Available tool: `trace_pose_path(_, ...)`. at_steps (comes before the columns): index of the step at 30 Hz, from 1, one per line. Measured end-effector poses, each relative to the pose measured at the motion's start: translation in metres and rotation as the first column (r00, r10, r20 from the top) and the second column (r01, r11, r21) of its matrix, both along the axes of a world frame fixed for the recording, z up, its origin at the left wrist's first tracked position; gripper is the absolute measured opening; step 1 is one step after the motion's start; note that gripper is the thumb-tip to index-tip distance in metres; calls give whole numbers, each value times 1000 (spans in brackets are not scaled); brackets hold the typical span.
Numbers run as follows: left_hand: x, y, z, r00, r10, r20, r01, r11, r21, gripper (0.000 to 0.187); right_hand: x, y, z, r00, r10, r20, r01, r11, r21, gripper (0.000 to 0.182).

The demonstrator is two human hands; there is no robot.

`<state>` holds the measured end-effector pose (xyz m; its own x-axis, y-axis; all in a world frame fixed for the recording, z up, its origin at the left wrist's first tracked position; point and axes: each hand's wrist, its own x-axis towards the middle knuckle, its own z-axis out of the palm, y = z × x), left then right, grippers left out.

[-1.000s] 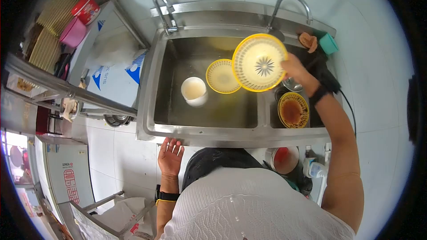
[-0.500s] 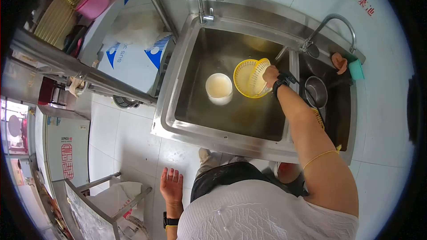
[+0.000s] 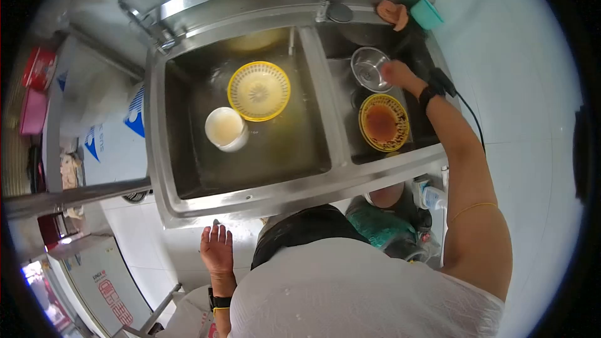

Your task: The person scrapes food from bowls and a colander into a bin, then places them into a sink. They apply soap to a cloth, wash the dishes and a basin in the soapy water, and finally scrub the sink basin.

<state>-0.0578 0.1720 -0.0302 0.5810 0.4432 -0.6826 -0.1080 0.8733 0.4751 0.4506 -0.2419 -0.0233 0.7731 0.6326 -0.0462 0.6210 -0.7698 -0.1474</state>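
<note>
My right hand (image 3: 402, 77) is over the right basin with its fingers closed at the rim of a round metal bowl (image 3: 365, 70); the fingertips are slightly blurred. Just below that bowl, a yellow-rimmed basket (image 3: 362, 126) holds reddish-brown liquid and dark bits. In the left basin, a yellow and white plastic colander (image 3: 235, 96) sits in shallow water. Beside it stands a white tub (image 3: 211, 127) with cloudy, cream-coloured contents. My left hand (image 3: 216, 249) hangs low in front of the sink, palm up, fingers stretched and holding nothing.
A steel double sink (image 3: 338, 131) has a faucet (image 3: 147, 28) at its left back. An orange-brown cloth (image 3: 392, 15) and a turquoise container (image 3: 427, 14) rest at the back right corner. A metal shelf rack (image 3: 81, 193) stands on the left.
My right hand has let go of the tilted colander, which now lies level in the left basin, and moved right to the metal bowl. The view has shifted right. My left hand stays open.
</note>
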Motion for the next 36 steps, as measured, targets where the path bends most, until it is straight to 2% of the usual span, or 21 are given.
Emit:
trace_pose_path(2,4,-3,-5,1000,-16,17,16,1000,-11,12,-5,-70,-44,984,-132,-119,113,981,-156,23)
trace_pose_path(3,9,-10,6,999,44,28,-42,998,-55,15,-11,-96,-64,961,-239,-136,202,949,-240,25)
trace_pose_path(4,10,-14,10,1000,23,-10,-23,1000,-12,16,-18,-117,-83,928,-343,-147,282,903,-325,27)
trace_pose_path(6,7,-18,10,998,3,-66,-1,999,36,18,-29,-145,-113,911,-383,-155,306,877,-371,21)
trace_pose_path(8,5,-23,9,989,56,-139,-50,998,44,20,-34,-155,-130,893,-419,-167,321,850,-417,15)
trace_pose_path(10,10,-32,8,987,53,-150,-47,998,46,20,-38,-147,-132,788,-567,-237,437,789,-432,15)
trace_pose_path(11,12,-36,8,988,51,-145,-45,998,42,20,-38,-147,-141,785,-565,-253,430,791,-434,15)
trace_pose_path(13,19,-46,8,981,61,-183,-56,998,32,19,-40,-147,-152,814,-516,-268,494,856,-149,18)
trace_pose_path(14,23,-50,7,976,70,-205,-69,998,15,18,-42,-139,-147,811,-515,-275,494,857,-149,18)
trace_pose_path(16,26,-54,4,974,78,-212,-78,997,11,17,-43,-113,-127,845,-522,-114,514,853,-88,20)
trace_pose_path(20,41,-65,11,958,111,-266,-112,994,11,12,-38,-106,-126,842,-528,-111,508,845,-167,21)
trace_pose_path(23,48,-74,17,944,136,-300,-132,991,33,12,-30,-110,-128,830,-530,-175,502,846,-180,20)
trace_pose_path(25,47,-74,16,935,148,-322,-138,989,53,13,-22,-124,-138,787,-470,-400,480,873,-83,18)
trace_pose_path(27,40,-71,8,963,117,-244,-112,993,33,17,-21,-123,-136,807,-435,-400,447,892,-69,18)
trace_pose_path(29,37,-71,7,963,127,-237,-120,992,40,18,-20,-122,-131,827,-398,-398,412,909,-52,18)
trace_pose_path(31,35,-71,12,963,140,-231,-133,990,48,18,-19,-120,-121,769,-328,-548,377,926,-25,19)
trace_pose_path(34,34,-72,14,970,143,-199,-134,989,56,18,-19,-119,-112,763,-249,-596,326,945,22,22)
trace_pose_path(36,41,-75,20,954,158,-255,-140,986,88,17,-18,-122,-118,736,-224,-639,332,942,53,24)
